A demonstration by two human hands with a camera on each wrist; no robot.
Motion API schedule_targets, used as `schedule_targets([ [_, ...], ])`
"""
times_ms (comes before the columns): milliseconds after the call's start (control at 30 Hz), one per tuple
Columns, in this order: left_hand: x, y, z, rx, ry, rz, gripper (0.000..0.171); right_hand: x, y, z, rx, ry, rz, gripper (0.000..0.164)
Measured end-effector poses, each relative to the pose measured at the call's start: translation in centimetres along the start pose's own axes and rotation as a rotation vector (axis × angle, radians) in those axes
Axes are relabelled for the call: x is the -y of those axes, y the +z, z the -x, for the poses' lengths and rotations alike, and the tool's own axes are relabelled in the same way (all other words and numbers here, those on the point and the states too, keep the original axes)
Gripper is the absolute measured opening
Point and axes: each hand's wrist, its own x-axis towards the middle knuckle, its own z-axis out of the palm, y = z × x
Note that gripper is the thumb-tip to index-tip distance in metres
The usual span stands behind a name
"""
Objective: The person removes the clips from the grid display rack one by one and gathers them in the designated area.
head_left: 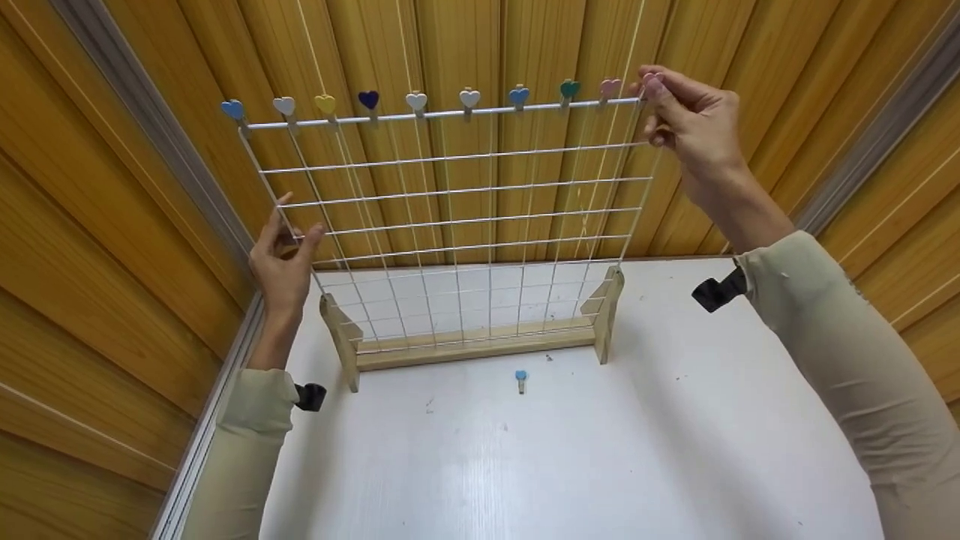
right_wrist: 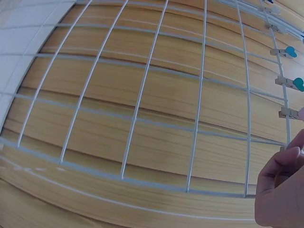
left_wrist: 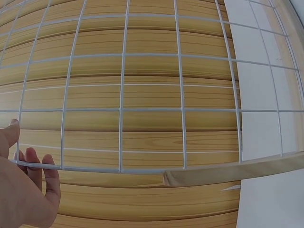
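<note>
A white wire grid panel [head_left: 442,114] stands upright in a wooden stand [head_left: 480,351]. Heart-topped clothespins, among them a yellow one [head_left: 325,103] and a green one [head_left: 570,88], line its top bar. At the top right corner my right hand [head_left: 705,131] pinches a pink heart clothespin [head_left: 653,77] between thumb and fingers. My left hand [head_left: 281,262] holds the panel's left edge, thumb in front and fingers behind the wire. In the left wrist view, fingers [left_wrist: 51,178] curl around that edge. The right wrist view shows my right hand [right_wrist: 285,190] at the corner, its clothespin mostly hidden.
One blue heart clothespin [head_left: 521,381] lies on the white table [head_left: 480,465] in front of the stand. Behind the panel rises a wood-patterned wall [head_left: 457,45], with similar walls at both sides. Black wrist mounts [head_left: 718,291] sit at the sleeve cuffs.
</note>
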Motion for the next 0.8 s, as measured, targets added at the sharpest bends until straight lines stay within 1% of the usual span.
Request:
schedule_targets([
  [267,0.1,0.0,-0.1,-0.001,0.012,0.024,0.048,-0.1,0.1,0.1,-0.034,0.072,-0.105,0.032],
  [433,0.1,0.0,-0.2,0.006,0.013,0.021,0.048,-0.4,0.1,0.1,-0.055,0.061,-0.144,0.031],
  [667,-0.1,-0.1,-0.1,0.004,-0.008,-0.009,0.048,-0.8,0.3,0.1,-0.065,0.027,-0.157,0.028],
  [800,0.0,-0.2,0.0,-0.005,-0.017,-0.010,0.047,-1.1,0.4,0.2,-0.069,0.029,-0.161,0.027],
])
